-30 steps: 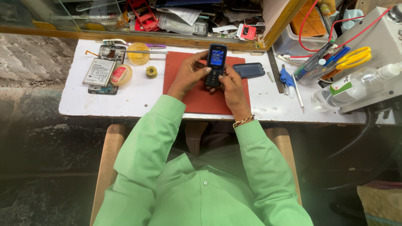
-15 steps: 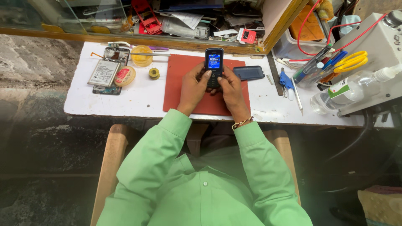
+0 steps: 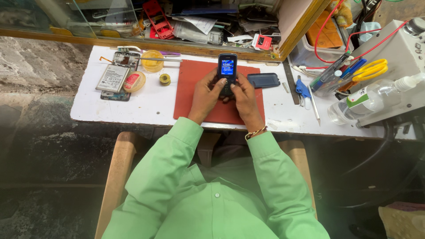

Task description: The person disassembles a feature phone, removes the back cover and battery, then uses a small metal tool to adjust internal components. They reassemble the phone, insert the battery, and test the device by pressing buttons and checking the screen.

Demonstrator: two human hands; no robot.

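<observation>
phone (image 3: 227, 71) — long axis running away from the person, lit screen end far | left hand (image 3: 205, 95) and right hand (image 3: 243, 97) — grip closed around its lower half | above red mat (image 3: 195, 102)

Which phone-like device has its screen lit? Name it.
The keypad phone held in both hands, the left hand and right hand; the dark device beside it lies unlit on the red mat.

The lower half of the keypad phone (image 3: 227, 73) is covered by the fingers (image 3: 220, 82) of both hands. The items heaped behind the glass (image 3: 106, 17) are cut off by the top edge, and the chair (image 3: 116, 177) is largely hidden by the green shirt (image 3: 212, 190).
</observation>
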